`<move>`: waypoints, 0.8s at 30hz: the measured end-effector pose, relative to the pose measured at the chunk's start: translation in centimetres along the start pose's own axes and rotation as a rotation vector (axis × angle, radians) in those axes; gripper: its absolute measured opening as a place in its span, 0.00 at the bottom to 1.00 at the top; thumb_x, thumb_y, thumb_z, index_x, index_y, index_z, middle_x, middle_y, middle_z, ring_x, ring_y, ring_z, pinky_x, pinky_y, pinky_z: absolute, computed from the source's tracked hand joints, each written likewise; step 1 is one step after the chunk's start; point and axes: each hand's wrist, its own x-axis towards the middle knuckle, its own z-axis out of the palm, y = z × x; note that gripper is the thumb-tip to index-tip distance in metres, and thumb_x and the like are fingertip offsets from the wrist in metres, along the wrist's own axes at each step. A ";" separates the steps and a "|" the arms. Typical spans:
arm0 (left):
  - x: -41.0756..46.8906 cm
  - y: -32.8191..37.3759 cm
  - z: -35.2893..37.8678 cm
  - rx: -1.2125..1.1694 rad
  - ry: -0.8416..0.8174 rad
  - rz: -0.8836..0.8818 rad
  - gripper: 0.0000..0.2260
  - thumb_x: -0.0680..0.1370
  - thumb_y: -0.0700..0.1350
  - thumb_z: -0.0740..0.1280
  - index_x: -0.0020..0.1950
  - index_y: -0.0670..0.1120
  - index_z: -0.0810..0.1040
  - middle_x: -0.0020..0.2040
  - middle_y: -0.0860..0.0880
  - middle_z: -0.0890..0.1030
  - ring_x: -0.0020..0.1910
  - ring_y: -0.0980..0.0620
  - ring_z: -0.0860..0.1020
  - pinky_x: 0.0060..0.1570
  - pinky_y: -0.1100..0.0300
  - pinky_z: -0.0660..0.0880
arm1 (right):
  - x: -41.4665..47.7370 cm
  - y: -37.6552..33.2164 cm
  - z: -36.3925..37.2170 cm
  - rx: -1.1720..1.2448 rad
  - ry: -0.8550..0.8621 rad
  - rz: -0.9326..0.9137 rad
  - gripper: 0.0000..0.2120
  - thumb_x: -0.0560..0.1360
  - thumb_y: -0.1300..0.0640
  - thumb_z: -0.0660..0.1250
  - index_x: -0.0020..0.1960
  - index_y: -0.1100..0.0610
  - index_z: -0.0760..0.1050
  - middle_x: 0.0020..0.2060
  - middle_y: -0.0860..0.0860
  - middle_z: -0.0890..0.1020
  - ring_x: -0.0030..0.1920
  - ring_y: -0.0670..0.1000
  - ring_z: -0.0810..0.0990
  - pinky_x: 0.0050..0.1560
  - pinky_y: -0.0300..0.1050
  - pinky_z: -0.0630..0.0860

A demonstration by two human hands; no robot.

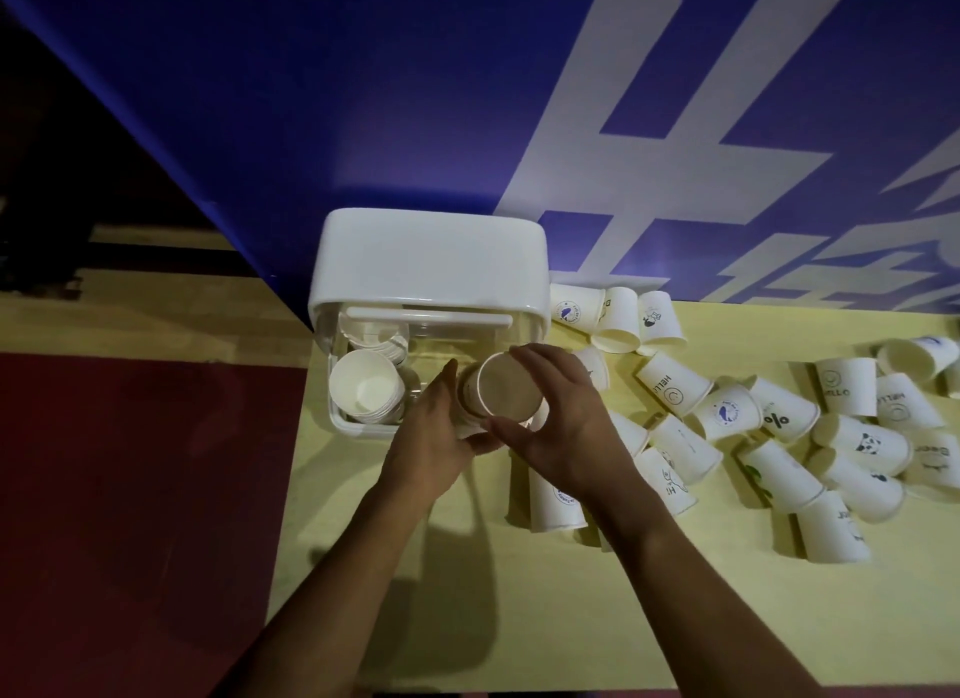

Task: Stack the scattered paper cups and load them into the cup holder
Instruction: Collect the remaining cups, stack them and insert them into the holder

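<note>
A white cup holder (431,261) with a clear front stands at the table's left end. Inside its left side sits a stack of paper cups (366,388), mouth towards me. Both hands hold a second stack of cups (506,388) just in front of the holder's right side. My left hand (434,432) grips the stack from the left and below. My right hand (563,422) curls round its rim from the right. Many loose white printed cups (779,417) lie scattered on the table to the right.
The pale yellow table (519,593) ends just left of the holder; a dark red floor (130,489) lies beyond. A blue wall with white lettering (623,126) rises right behind the holder. A few cups (615,315) lean against the holder's right side.
</note>
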 end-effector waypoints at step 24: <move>-0.8 1.1 -0.8 -0.174 0.113 -0.011 0.20 0.85 0.41 0.58 0.77 0.53 0.71 0.64 0.45 0.81 0.62 0.44 0.79 0.53 0.60 0.70 | 0.3 1.0 3.7 0.130 -0.104 0.138 0.34 0.74 0.53 0.78 0.76 0.56 0.70 0.69 0.42 0.72 0.67 0.35 0.67 0.65 0.21 0.60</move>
